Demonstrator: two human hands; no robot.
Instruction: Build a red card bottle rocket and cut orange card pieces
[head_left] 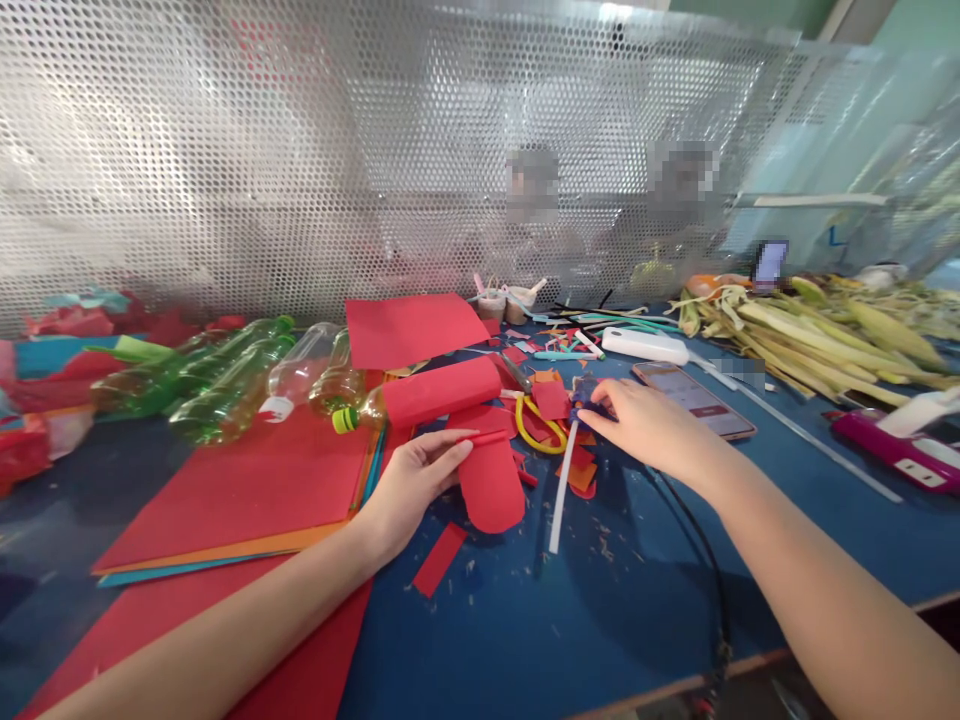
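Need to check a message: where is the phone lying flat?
In the head view, the phone lies on the blue table, right of centre, just beyond the right hand and beside a long pale strip.

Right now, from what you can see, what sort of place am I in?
Probably a craft workspace: the blue table holds a stack of coloured paper and plastic bottles, one partly wrapped in red, and your left hand holds a cut red paper piece.
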